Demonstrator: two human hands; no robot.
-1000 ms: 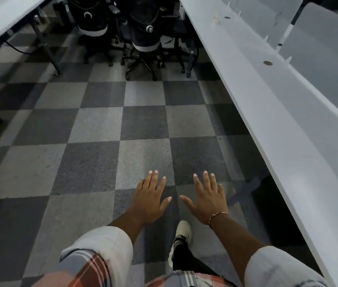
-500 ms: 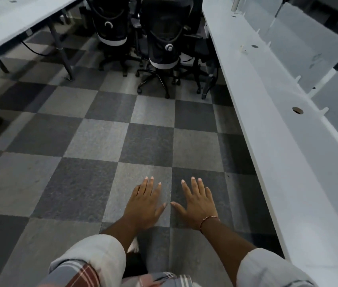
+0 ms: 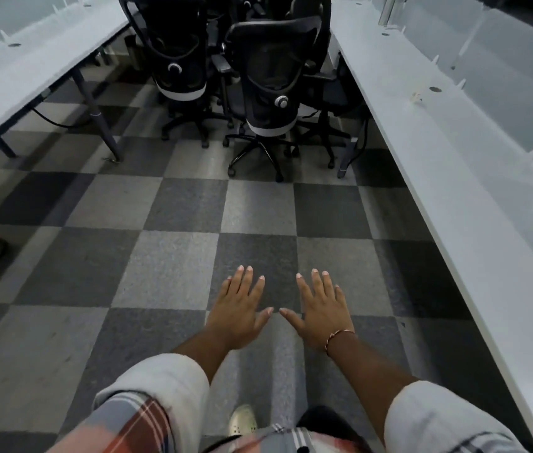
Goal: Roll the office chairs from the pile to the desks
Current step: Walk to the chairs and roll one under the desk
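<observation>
Chairs stand well ahead of our left hand and right hand, both flat, empty; we judge we're approaching; next, grip a backrest.

I get one view only, a wide-angle camera worn on the head, facing forward and steeply down at the checkered floor. The left grip and right grip sit close under the lens. The office chairs stand farther ahead, between the left counter and the right counter.
</observation>
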